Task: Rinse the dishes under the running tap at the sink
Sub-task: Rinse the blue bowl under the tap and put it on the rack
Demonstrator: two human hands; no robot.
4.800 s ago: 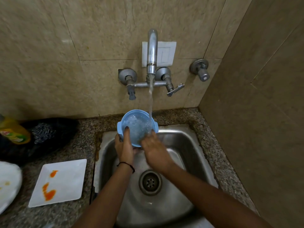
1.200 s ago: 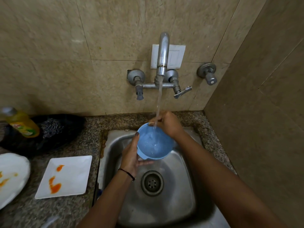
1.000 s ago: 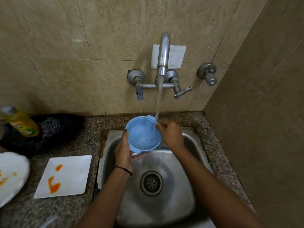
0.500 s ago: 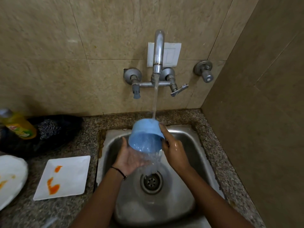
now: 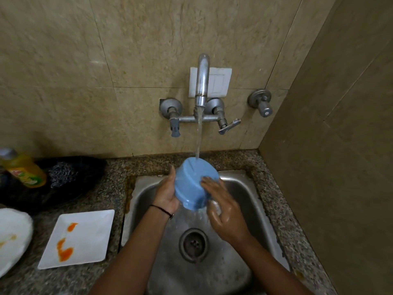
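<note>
A blue plastic bowl [image 5: 194,184] is held upside down over the steel sink [image 5: 240,188], its base turned up and towards me. Water from the wall tap [image 5: 202,81] falls onto the far edge of the base and pours off the rim into the basin. My left hand [image 5: 167,193] grips the bowl from its left side, the thumb reaching up along its wall. The wet fingers of my right hand [image 5: 225,213] lie flat against the bowl's right side. A white square plate [image 5: 85,233] with orange sauce smears lies on the counter left of the sink.
A round white plate [image 5: 12,237] with smears sits at the far left edge. A yellow dish soap bottle [image 5: 23,169] and a steel scrubber [image 5: 61,173] on a black cloth lie at the back left. The drain [image 5: 193,244] is below my hands. A tiled wall closes the right side.
The bowl was mouth-up under the stream a second ago; it has been tipped over and emptied. My right hand moved from the rim to the bowl's outer side.
</note>
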